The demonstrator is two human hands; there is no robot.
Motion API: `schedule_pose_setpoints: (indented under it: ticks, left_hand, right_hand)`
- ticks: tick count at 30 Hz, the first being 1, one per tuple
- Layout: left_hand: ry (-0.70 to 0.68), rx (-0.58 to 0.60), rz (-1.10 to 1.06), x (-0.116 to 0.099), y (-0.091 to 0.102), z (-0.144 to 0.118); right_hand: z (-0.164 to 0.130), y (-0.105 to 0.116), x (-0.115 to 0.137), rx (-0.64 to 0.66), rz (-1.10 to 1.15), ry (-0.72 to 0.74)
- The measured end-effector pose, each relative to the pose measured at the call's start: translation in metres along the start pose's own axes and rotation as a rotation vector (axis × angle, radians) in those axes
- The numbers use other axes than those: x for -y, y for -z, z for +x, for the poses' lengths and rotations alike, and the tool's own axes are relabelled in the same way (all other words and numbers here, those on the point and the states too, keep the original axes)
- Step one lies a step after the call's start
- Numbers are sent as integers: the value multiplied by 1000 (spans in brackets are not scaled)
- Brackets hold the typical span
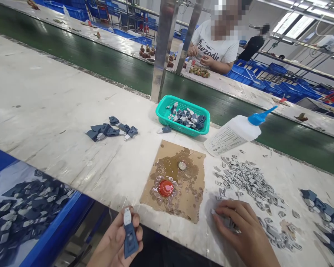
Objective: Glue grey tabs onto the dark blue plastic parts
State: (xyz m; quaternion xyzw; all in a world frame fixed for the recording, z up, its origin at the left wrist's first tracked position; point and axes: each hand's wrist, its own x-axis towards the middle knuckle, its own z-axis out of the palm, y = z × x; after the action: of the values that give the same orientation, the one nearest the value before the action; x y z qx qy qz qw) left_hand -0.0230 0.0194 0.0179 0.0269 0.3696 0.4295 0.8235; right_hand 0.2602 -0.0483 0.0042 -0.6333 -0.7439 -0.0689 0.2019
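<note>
Workbench (pixel 44 111) holds glue-stained cardboard (pixel 195 200), teal basket (pixel 161 115), bottle (pixel 233 135).

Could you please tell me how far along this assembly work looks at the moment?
Done: a small pile of blue parts with pale tips lies on the table, and more fill the green basket. In hand: the left hand holds one blue part, while the right hand picks at the grey pieces. Left: many grey pieces, plus blue parts in the bin.
</note>
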Motion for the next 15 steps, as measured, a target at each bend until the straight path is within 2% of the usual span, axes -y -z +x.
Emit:
schedule_pose_setpoints:
  ticks: [4,9,15]
  left_hand:
    - [14,-63,19,-1,-1,-2]
    - [-83,25,28,3,-1,-8]
    - [38,-130,33,2,4,-12]
  right_hand:
    - [27,7,13,-11,36,110]
    - [78,3,47,-41,198,173]
    - [106,-15,60,34,256,202]
